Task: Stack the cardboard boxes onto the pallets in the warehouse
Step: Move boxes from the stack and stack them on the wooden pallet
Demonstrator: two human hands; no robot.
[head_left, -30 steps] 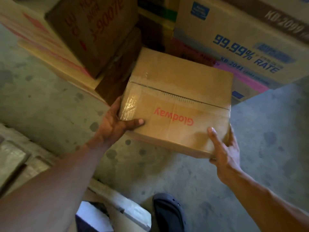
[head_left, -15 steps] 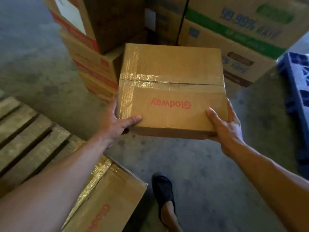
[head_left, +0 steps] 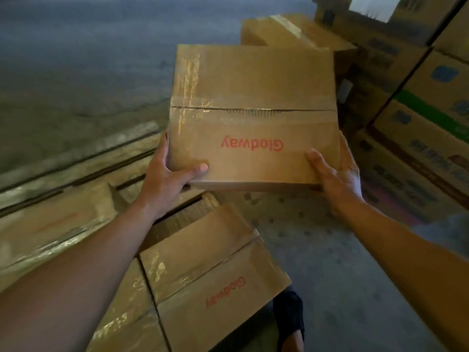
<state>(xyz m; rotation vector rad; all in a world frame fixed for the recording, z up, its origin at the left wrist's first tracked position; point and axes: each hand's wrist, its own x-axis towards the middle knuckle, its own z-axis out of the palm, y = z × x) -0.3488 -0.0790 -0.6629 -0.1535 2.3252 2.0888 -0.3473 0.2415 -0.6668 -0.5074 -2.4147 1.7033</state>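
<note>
I hold a taped brown cardboard box (head_left: 253,102) with red "Glodway" lettering in the air in front of me. My left hand (head_left: 167,179) grips its near left corner and my right hand (head_left: 335,174) grips its near right corner. Below it, at lower centre, another Glodway box (head_left: 210,270) lies on the wooden pallet (head_left: 83,163), with a further taped box (head_left: 50,224) to its left. The pallet's slats run off to the left.
Stacked printed cartons (head_left: 416,138) fill the right side, with more brown boxes (head_left: 291,31) behind the held one. My dark shoe (head_left: 289,316) stands on the grey concrete floor (head_left: 330,250) beside the pallet. Open floor stretches to the upper left.
I have turned left with the box held up. The pallet and its boxes now lie under and left of it, and the carton stacks have slid to the right.
</note>
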